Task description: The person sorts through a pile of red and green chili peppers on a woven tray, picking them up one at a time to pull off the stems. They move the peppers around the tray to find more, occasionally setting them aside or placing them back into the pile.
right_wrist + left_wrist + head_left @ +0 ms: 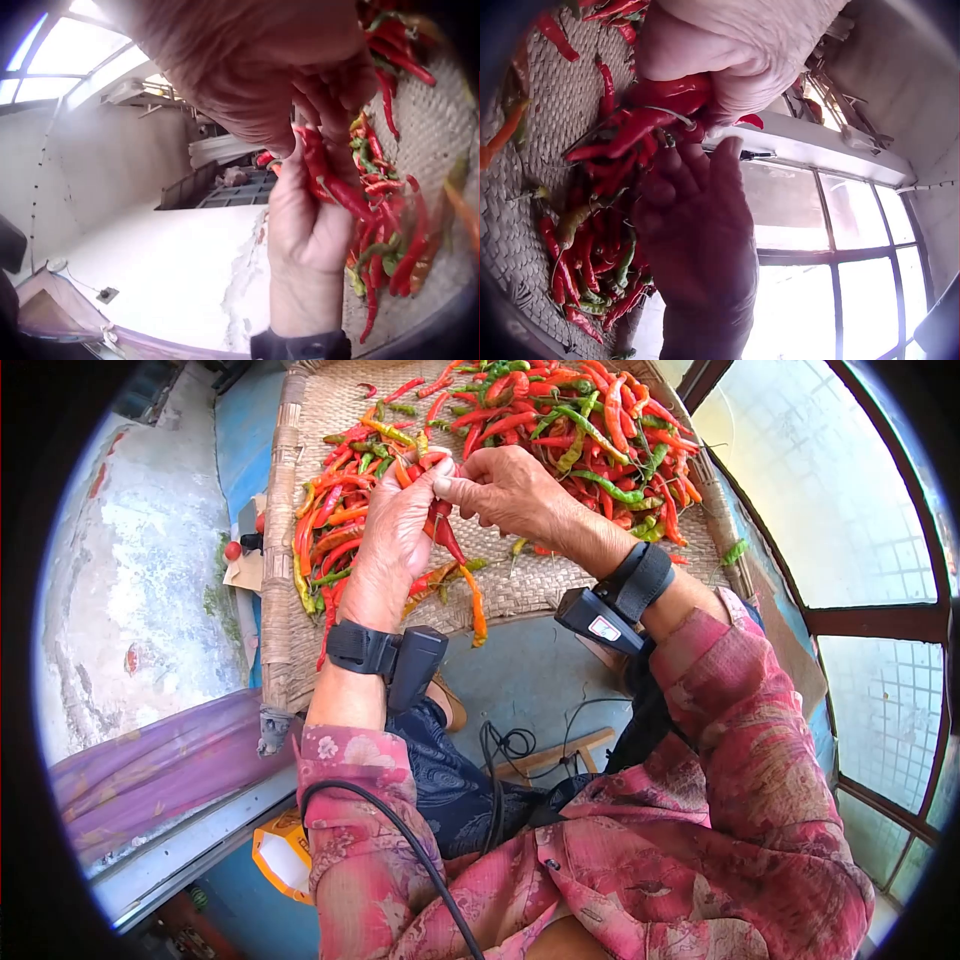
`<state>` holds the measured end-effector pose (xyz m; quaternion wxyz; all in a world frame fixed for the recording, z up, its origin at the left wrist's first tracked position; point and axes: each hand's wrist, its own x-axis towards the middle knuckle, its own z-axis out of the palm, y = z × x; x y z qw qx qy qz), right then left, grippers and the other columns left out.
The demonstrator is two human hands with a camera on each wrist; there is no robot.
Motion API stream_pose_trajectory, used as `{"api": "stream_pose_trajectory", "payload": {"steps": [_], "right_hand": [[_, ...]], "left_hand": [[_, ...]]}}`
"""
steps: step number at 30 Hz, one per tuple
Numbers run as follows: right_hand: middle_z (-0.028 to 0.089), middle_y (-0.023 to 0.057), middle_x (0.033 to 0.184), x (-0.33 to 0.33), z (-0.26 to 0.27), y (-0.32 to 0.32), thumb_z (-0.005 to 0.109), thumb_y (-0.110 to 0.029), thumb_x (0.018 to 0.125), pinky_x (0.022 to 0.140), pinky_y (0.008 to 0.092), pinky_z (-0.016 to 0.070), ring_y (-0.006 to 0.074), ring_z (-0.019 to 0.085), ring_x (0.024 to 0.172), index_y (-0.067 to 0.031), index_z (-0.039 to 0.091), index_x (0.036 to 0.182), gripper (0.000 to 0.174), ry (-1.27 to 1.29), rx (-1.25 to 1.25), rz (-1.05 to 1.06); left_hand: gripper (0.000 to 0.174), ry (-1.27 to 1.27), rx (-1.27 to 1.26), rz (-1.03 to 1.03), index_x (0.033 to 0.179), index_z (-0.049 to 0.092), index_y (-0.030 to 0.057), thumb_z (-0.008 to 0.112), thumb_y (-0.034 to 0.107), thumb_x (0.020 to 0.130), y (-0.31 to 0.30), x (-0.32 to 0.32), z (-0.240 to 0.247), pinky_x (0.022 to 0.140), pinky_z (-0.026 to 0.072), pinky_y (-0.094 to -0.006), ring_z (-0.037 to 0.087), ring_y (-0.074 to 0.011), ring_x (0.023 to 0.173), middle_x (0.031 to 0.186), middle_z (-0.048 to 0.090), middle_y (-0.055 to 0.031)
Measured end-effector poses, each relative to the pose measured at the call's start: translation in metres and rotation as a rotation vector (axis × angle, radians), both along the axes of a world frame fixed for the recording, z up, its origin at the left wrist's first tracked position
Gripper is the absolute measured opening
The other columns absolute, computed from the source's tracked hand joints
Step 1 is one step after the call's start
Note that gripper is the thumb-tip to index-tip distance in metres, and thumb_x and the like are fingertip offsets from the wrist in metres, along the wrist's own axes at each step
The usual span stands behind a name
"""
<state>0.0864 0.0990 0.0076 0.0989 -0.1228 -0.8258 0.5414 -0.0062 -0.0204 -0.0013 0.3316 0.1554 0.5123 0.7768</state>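
Several red chili peppers are gripped in my left hand, above the near part of a woven tray. My right hand meets the left one, thumb and curled fingers pinching the end of a red chili. In the left wrist view, the held chilies poke out from under the left palm, and a pale stem crosses one of them. The right wrist view shows a glossy red chili lying across the left palm; the right hand partly hides its upper end.
A large heap of red and green chilies covers the tray's far right. A smaller pile lies along its left side. An orange chili hangs over the near edge. Cables and a wooden stool are below; windows stand at right.
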Motion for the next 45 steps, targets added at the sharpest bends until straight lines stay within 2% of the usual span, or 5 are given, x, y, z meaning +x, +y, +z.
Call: {"api": "stream_pose_trajectory", "payload": {"steps": [16, 26, 34, 42, 45], "right_hand": [[0.053, -0.0011, 0.066, 0.003, 0.023, 0.047, 0.058, -0.034, 0.086, 0.046, 0.0155, 0.0361, 0.0022, 0.044, 0.052, -0.0019, 0.060, 0.078, 0.033, 0.346, -0.808, -0.291], [0.060, 0.0023, 0.068, -0.001, 0.009, 0.019, 0.063, -0.025, 0.083, 0.052, 0.0239, 0.0416, 0.0077, 0.053, 0.061, 0.0006, 0.064, 0.083, 0.026, 0.129, -0.180, -0.032], [0.061, 0.0061, 0.078, -0.002, 0.015, 0.059, 0.058, -0.023, 0.087, 0.053, 0.0198, 0.0430, 0.0079, 0.052, 0.059, -0.0012, 0.058, 0.090, 0.022, 0.433, -1.008, -0.238], [0.061, 0.0128, 0.067, 0.001, -0.005, -0.009, 0.063, -0.034, 0.080, 0.054, 0.0315, 0.0453, 0.0201, 0.058, 0.059, 0.0004, 0.063, 0.084, 0.035, 0.204, 0.327, 0.119], [0.058, 0.0146, 0.062, 0.001, -0.007, -0.011, 0.063, -0.031, 0.078, 0.055, 0.0339, 0.0446, 0.0215, 0.056, 0.055, 0.0023, 0.062, 0.078, 0.033, 0.254, 0.330, 0.065]], "left_hand": [[0.020, 0.025, -0.157, -0.139, 0.099, 0.057, 0.0084, 0.063, 0.020, 0.084, -0.013, 0.004, 0.007, 0.058, 0.0442, -0.0199, 0.053, -0.0067, 0.066, 0.082, 0.059, -0.0005], [0.024, 0.235, -0.254, -0.356, 0.100, 0.055, 0.0068, 0.062, 0.024, 0.085, -0.003, 0.014, 0.008, 0.059, 0.0431, -0.0205, 0.053, -0.0071, 0.065, 0.085, 0.060, -0.0021], [0.048, -0.050, -0.043, -0.208, 0.115, 0.049, 0.0012, 0.046, 0.043, 0.091, -0.012, -0.004, 0.004, 0.073, 0.0492, -0.0270, 0.058, -0.0144, 0.085, 0.100, 0.060, -0.0098], [0.053, -0.043, 0.078, -0.191, 0.124, 0.039, 0.0037, 0.040, 0.045, 0.092, -0.003, -0.003, -0.004, 0.089, 0.0439, -0.0349, 0.053, -0.0208, 0.102, 0.112, 0.054, -0.0148], [0.053, -0.056, 0.078, -0.235, 0.122, 0.041, 0.0023, 0.040, 0.046, 0.091, -0.003, 0.001, -0.002, 0.093, 0.0412, -0.0360, 0.053, -0.0215, 0.102, 0.109, 0.055, -0.0137]]}}
